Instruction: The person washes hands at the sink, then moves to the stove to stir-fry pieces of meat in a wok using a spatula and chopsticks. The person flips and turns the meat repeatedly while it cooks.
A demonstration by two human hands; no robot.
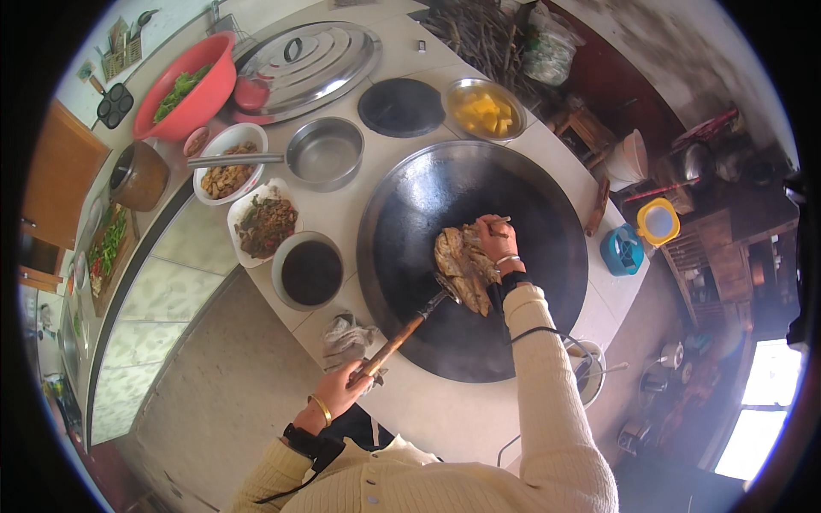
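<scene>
My left hand [343, 388] grips the wooden handle of a metal wok spatula [399, 340]. Its blade touches the lower left side of a large browned piece of food [463, 269], perhaps meat or fish, lying in a big dark wok [410, 211]. Above the food's right side, my right hand [498, 240] is closed around what look like wooden chopsticks [500, 221]. Their tips are hard to make out against the food. Haze hangs over the lower wok.
Left of the wok are a bowl of dark liquid [312, 272], a dish of chopped cooked food [266, 221], a long-handled saucepan [325, 152] and a crumpled cloth [346, 336]. Behind it are a black round cover [401, 108] and a metal bowl of yellow chunks [484, 109].
</scene>
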